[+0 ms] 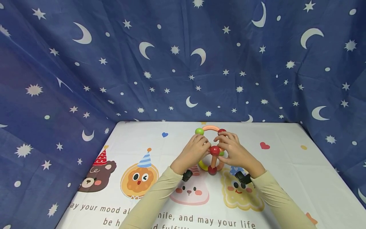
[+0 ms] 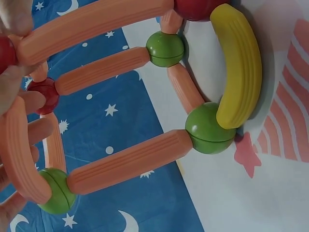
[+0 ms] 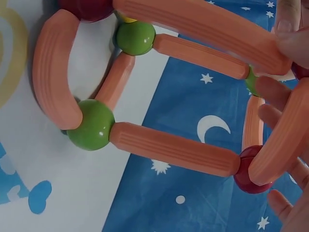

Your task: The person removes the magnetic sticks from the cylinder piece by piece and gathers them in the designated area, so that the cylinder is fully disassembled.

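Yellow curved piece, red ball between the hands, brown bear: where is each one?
Yellow curved piece (image 2: 244, 67): left wrist view, on the middle of its bend.
Red ball (image 1: 215, 150): head view, on the middle of its glossy front.
Brown bear (image 1: 97, 177): head view, on the middle of its face.

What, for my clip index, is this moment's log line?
left hand: holds toy frame; right hand: holds toy frame; yellow bar: at base

Even, bright head view; wrist views dimmer, perhaps slightly soft
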`<state>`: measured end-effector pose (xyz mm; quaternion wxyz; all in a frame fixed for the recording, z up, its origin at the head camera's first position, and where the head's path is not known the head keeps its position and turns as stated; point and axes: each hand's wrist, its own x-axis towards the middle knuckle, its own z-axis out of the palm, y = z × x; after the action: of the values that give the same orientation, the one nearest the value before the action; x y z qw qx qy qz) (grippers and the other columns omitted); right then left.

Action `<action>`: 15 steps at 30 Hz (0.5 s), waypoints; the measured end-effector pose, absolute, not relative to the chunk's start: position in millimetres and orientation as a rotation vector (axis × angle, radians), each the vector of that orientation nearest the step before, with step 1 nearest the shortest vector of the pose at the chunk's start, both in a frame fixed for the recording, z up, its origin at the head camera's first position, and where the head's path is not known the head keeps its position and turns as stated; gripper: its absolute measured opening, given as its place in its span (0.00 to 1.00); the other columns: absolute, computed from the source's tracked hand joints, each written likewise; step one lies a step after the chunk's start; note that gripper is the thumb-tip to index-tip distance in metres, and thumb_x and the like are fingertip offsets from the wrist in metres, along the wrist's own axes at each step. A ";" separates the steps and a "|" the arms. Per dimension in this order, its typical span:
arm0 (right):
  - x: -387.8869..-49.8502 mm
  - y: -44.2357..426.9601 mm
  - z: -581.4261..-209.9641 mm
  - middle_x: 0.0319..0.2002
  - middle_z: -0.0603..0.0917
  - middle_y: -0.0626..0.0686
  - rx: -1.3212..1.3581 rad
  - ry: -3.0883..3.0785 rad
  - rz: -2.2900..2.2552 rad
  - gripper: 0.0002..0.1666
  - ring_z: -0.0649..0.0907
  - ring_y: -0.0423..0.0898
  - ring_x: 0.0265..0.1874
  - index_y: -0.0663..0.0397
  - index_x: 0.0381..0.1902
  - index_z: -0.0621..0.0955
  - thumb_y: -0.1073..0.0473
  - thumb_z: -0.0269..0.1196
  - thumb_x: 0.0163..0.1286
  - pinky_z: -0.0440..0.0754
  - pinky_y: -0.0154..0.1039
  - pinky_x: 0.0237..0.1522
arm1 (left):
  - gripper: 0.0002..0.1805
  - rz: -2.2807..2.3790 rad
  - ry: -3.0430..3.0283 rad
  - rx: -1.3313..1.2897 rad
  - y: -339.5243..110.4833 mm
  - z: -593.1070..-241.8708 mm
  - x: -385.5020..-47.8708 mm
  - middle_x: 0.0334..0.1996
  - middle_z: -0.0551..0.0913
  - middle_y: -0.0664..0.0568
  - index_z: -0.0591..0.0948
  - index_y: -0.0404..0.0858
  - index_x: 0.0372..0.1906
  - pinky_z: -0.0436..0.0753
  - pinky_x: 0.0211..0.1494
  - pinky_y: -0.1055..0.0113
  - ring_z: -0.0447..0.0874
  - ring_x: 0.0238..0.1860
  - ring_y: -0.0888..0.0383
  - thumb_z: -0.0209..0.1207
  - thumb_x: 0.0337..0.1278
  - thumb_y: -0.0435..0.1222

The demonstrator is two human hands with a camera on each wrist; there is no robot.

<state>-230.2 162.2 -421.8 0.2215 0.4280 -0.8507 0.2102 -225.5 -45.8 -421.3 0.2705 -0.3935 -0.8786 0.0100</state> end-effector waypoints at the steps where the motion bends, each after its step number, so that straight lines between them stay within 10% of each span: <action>1: -230.2 161.9 -421.6 0.44 0.80 0.54 1.174 -2.366 0.580 0.12 0.69 0.58 0.56 0.53 0.24 0.81 0.62 0.72 0.39 0.62 0.59 0.52 | 0.11 0.028 -2.369 -1.057 -45.9 -421.4 -225.5 0.40 0.81 0.56 0.80 0.44 0.39 0.68 0.64 0.64 0.76 0.50 0.58 0.59 0.58 0.46; 15: -228.9 159.2 -419.5 0.49 0.78 0.54 1.159 -2.467 0.722 0.11 0.65 0.58 0.60 0.48 0.22 0.81 0.60 0.74 0.41 0.57 0.61 0.54 | 0.11 0.036 -2.349 -1.041 -46.2 -424.8 -226.9 0.39 0.81 0.56 0.80 0.45 0.37 0.68 0.64 0.64 0.76 0.49 0.59 0.59 0.59 0.47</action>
<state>-228.9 159.2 -419.5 0.1603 0.4059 -0.8636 0.2526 -226.9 -46.2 -424.8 0.2822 -0.3888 -0.8769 0.0135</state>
